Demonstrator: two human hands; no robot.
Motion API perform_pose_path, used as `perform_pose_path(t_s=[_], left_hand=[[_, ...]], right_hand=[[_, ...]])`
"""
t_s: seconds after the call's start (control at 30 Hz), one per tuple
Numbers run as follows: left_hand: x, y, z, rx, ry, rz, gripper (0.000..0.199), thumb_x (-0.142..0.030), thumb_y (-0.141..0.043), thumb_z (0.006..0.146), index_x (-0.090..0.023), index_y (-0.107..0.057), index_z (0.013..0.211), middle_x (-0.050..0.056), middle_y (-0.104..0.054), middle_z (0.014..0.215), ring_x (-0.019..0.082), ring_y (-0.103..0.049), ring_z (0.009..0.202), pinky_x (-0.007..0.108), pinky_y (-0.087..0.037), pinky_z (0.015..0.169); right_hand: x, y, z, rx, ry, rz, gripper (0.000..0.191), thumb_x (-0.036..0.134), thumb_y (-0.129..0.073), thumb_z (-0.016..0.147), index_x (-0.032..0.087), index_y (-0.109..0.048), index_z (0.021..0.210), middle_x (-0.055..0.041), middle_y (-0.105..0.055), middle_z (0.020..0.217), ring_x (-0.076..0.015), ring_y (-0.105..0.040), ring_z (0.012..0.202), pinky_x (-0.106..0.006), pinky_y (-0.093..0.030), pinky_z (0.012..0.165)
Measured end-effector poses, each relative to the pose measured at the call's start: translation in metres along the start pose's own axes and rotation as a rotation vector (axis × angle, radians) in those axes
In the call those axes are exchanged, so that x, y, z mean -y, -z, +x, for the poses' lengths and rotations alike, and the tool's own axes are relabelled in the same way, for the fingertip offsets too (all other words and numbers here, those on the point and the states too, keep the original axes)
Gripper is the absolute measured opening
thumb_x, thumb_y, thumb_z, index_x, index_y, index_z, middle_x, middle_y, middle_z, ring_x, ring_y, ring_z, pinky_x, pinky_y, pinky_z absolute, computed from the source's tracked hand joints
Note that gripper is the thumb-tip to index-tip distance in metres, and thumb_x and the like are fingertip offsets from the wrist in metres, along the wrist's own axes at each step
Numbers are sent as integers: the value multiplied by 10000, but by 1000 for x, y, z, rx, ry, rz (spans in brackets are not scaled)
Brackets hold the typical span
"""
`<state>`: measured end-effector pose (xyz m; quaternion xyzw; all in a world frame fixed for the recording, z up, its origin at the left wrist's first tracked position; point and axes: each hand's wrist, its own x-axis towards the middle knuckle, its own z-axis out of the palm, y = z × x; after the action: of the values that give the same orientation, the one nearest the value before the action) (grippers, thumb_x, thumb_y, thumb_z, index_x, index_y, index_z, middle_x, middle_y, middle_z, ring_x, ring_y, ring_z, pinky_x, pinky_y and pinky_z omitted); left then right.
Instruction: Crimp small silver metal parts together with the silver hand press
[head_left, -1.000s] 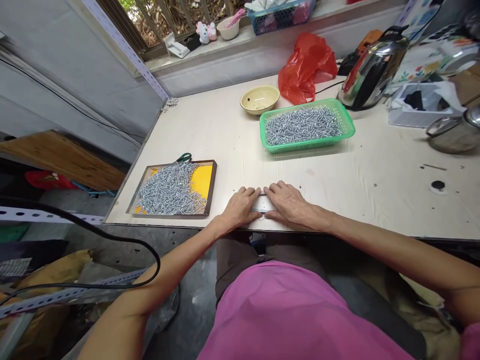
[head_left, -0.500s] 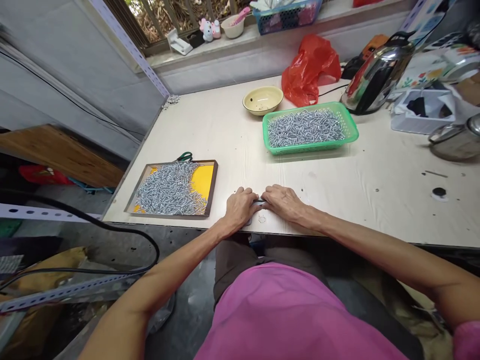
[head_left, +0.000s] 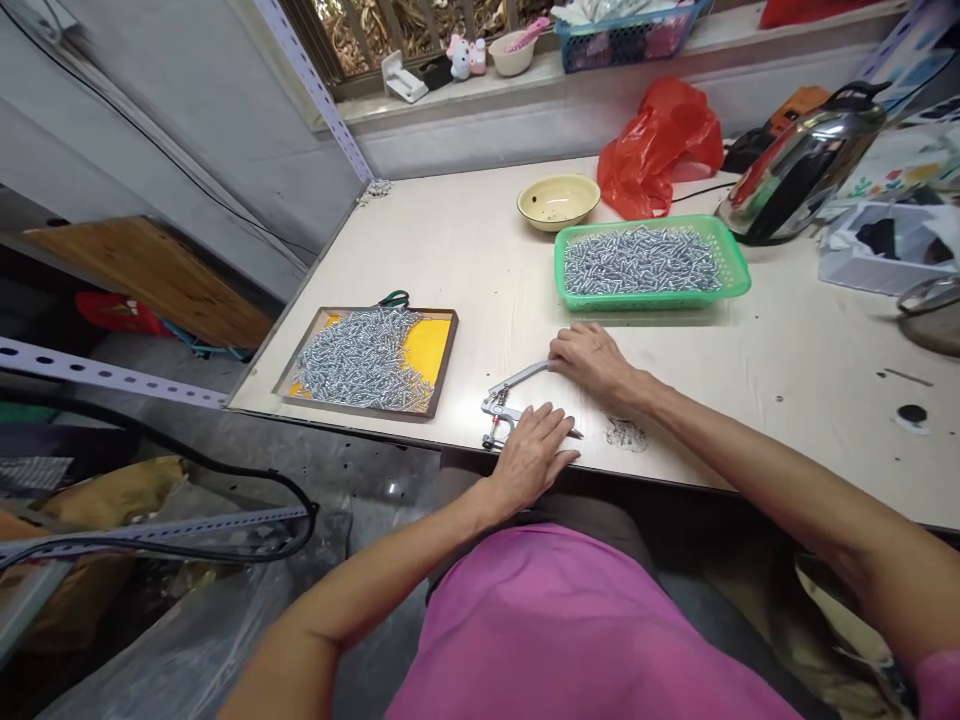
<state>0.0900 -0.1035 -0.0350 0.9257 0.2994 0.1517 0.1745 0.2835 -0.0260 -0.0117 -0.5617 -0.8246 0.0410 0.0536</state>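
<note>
A metal hand plier (head_left: pixel 517 378) with a coil spring between its spread handles lies near the table's front edge, its jaw end with a small red part pointing left. My left hand (head_left: pixel 531 455) rests over the lower handle, fingers stretched out and covering most of it; a dark pointed end shows beyond the fingers. My right hand (head_left: pixel 592 360) is closed around the end of the upper handle. Left of the hands, a shallow brown-rimmed tray (head_left: pixel 444 365) with a yellow bottom holds a heap of small silvery metal pieces (head_left: pixel 360 360).
A green basket (head_left: pixel 652 302) full of similar metal pieces stands behind my right hand. Further back are a cream bowl (head_left: pixel 559 203), a red plastic bag (head_left: pixel 660 150) and a kettle (head_left: pixel 806 165). Green-handled scissors (head_left: pixel 394 299) lie behind the tray. A dark round piece (head_left: pixel 912 415) lies at right.
My hands were close together, pinching near the table edge with the tool mostly hidden. They are now apart, the plier's handles spread and in sight. The view has shifted slightly.
</note>
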Motion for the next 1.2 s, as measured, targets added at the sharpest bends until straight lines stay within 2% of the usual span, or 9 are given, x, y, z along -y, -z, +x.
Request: perform_pose_path(t_s=[0.13,0.27,0.37,0.6,0.73,0.83,0.9,1.03,1.2], left_hand=[[1,-1,0,-27,1,-40,410,-396,-487,933,-152,-529,1260,132,-553,1344,275,-416,1339,496,-300,1133],[2,-5,-2,-1,48,-64,395,-379,-505,921,-146,-554,1237,150,-600,1264,299,-507,1248,487,-396,1059],[1,-9,-6,41,110,-43,366,-364,-504,919,-136,-594,1191,148,-655,1147,315,-592,1117,460,-476,960],[0,-16,-15,65,81,36,331,-340,-507,910,-141,-611,1153,123,-664,1098,278,-621,1018,390,-506,884],[35,22,-12,-59,17,122,248,-204,-450,927,-168,-651,1067,100,-655,1052,218,-582,997,349,-488,881],[91,78,-7,-218,293,325,273,-163,-434,927,-202,-680,1038,95,-644,989,214,-536,937,353,-483,795],[130,114,-5,-210,455,451,296,-137,-422,916,-187,-708,975,107,-630,899,232,-508,905,361,-465,730],[182,151,-5,-22,543,540,273,-100,-467,861,-157,-731,825,134,-610,851,261,-488,919,360,-426,699],[201,151,1,109,518,523,253,-89,-475,821,-127,-713,742,167,-617,856,283,-491,955,366,-426,722]], right_hand=[[11,9,15,61,-7,-25,164,280,-546,902,188,-682,895,-83,-668,952,-226,-494,904,-342,-262,736],[60,12,21,122,360,54,147,283,-567,892,253,-701,944,-73,-635,979,-218,-464,909,-316,-255,674],[92,3,26,160,571,46,133,265,-588,875,238,-708,824,-80,-614,976,-222,-441,920,-320,-264,655],[115,-15,40,41,628,98,148,218,-541,896,173,-662,825,-66,-653,869,-202,-513,865,-338,-349,737],[83,26,34,-248,366,247,166,171,-471,905,175,-634,872,-70,-665,846,-196,-564,822,-338,-408,770],[24,68,22,-557,89,309,152,238,-462,917,207,-610,933,-74,-649,884,-216,-586,841,-358,-448,778],[-19,86,13,-669,-59,258,158,310,-468,921,243,-609,943,-73,-641,886,-242,-597,835,-396,-460,786],[-74,83,-3,-573,-166,76,282,434,-387,939,295,-617,1025,-109,-579,953,-320,-575,895,-482,-453,777],[-46,51,-21,-466,-95,142,271,394,-404,945,291,-611,1084,-122,-574,1039,-304,-592,921,-456,-484,784]])
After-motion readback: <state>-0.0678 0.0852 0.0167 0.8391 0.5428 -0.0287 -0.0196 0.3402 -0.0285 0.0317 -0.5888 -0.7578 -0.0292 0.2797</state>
